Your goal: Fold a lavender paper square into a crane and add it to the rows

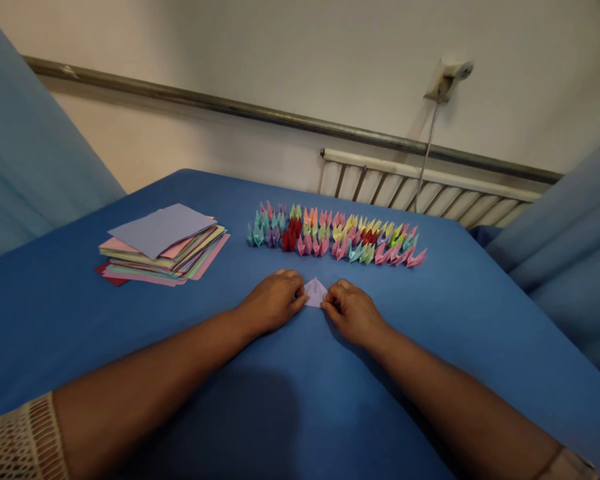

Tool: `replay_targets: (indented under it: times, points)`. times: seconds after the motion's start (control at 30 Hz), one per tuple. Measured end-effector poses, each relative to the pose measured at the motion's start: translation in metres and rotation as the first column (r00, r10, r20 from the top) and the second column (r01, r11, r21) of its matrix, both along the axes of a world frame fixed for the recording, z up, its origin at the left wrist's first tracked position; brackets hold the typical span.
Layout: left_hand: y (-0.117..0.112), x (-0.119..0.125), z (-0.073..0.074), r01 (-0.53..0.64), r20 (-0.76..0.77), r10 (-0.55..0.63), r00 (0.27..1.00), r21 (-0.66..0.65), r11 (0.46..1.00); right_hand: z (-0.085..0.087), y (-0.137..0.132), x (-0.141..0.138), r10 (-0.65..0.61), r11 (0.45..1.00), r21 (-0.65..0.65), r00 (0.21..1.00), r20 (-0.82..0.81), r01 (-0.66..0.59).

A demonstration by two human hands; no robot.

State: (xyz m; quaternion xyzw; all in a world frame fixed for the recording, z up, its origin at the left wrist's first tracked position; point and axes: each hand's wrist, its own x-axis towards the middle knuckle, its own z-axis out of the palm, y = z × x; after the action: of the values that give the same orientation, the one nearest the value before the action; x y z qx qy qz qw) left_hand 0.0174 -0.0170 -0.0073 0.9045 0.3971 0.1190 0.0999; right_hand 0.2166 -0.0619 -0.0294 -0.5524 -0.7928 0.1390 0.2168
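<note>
Cream openwork shows in the sleeve point(25, 440) at the near left corner, with the left forearm reaching out of it over the blue-covered bench point(445, 300). Opposite, the right forearm slants inward. Between the hands a small folded piece of lilac paper point(315, 292) lies on the blue, its peak pointing away from the person and a dark line down its middle. The left hand point(277, 297) has thumb and fingers closed on its left corner, and the right hand point(355, 310) pinches the right corner; the two hands are apart, only the paper between them.

Farther off to the left sits an uneven stack of coloured sheets point(145, 263), a bluish one skewed on top and a red one poking out underneath. Ahead of the hands, small folded paper cranes point(305, 245) stand close together in rows, pink, red, teal, yellow and green. Beyond the bench come a slatted radiator point(430, 170), a metal rail point(260, 117) and a wall socket point(445, 83) with a cord, with blue curtains point(35, 147) at either side
</note>
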Motion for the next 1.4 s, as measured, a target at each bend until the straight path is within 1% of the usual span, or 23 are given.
replay_targets:
  times: [0.07,0.13,0.27,0.33,0.4,0.5,0.6,0.73,0.8,0.87,0.97,1.07,1.13,1.27,1.33,1.4]
  points:
    - [0.000,0.000,0.000,-0.007,-0.003,0.007,1.000,0.008,1.000,0.002,-0.001,0.001,0.005,1.000,0.011,1.000,0.010,-0.006]
    - [0.000,0.000,0.001,-0.009,-0.003,0.009,1.000,0.003,1.000,0.005,-0.004,0.001,0.036,0.999,0.036,0.998,0.047,-0.038]
    - [-0.002,-0.001,0.006,-0.007,-0.036,0.006,0.999,-0.031,1.000,0.010,-0.012,0.000,0.143,0.985,0.063,0.959,0.246,-0.163]
    - [-0.003,-0.001,0.008,-0.003,-0.054,0.002,0.999,-0.024,1.000,0.011,-0.016,-0.001,0.167,0.980,0.053,0.935,0.311,-0.193]
    - [-0.006,-0.001,0.009,0.024,-0.069,-0.024,0.997,0.004,1.000,0.012,-0.019,-0.001,0.173,0.979,0.044,0.924,0.342,-0.200]
    - [-0.013,0.001,0.006,0.126,-0.094,-0.120,0.988,0.063,0.990,0.014,-0.020,-0.002,0.174,0.979,0.032,0.913,0.370,-0.200]
    - [-0.024,0.000,0.006,0.194,-0.181,-0.172,0.968,0.110,0.975,0.016,-0.020,0.000,0.194,0.975,0.029,0.902,0.386,-0.222]
    - [-0.036,-0.007,0.016,0.202,-0.346,-0.147,0.927,0.129,0.971,0.018,-0.021,0.002,0.214,0.969,0.023,0.880,0.425,-0.247]
    - [-0.039,-0.009,0.020,0.198,-0.368,-0.143,0.919,0.116,0.973,0.019,-0.022,0.002,0.211,0.970,0.019,0.873,0.439,-0.244]
    - [-0.039,-0.008,0.020,0.181,-0.334,-0.136,0.933,0.107,0.978,0.020,-0.023,0.001,0.203,0.972,0.019,0.873,0.443,-0.236]
    - [-0.036,-0.003,0.012,0.178,-0.246,-0.152,0.957,0.087,0.980,0.024,-0.025,-0.001,0.199,0.973,0.016,0.870,0.451,-0.231]
    - [-0.033,0.000,0.006,0.184,-0.219,-0.166,0.962,0.069,0.980,0.027,-0.024,-0.001,0.210,0.971,0.006,0.859,0.466,-0.240]
    - [-0.032,-0.001,0.008,0.188,-0.228,-0.168,0.959,0.068,0.980,0.029,-0.023,0.000,0.219,0.968,0.006,0.855,0.469,-0.251]
    - [-0.028,-0.008,0.019,0.199,-0.219,-0.187,0.958,0.034,0.979,0.030,-0.021,0.003,0.246,0.959,0.011,0.857,0.453,-0.282]
    - [-0.023,-0.010,0.021,0.141,-0.163,-0.138,0.977,0.003,0.990,0.030,-0.021,0.004,0.254,0.958,0.013,0.865,0.433,-0.287]
    - [-0.018,-0.009,0.018,0.004,-0.091,-0.003,0.996,0.009,1.000,0.029,-0.019,0.005,0.256,0.957,0.022,0.875,0.410,-0.290]
